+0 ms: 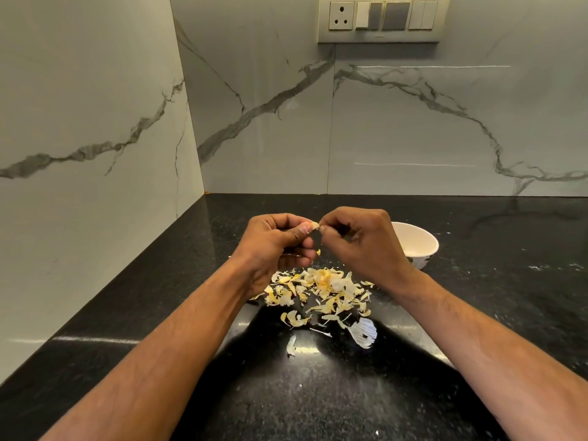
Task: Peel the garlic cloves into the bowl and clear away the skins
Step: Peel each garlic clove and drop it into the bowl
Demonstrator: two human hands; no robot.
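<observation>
Both hands are raised together above the black counter. My left hand pinches a small pale garlic clove between thumb and fingers. My right hand pinches the clove's tip from the right, fingers curled. A small yellowish skin flake hangs in the air just below the hands. A pile of peeled garlic skins lies on the counter under the hands. The white bowl stands to the right, partly hidden behind my right hand; its contents are not visible.
A larger white skin piece and a stray skin lie nearer to me on the counter. Marble walls meet in a corner at the back left. A switch panel is on the back wall.
</observation>
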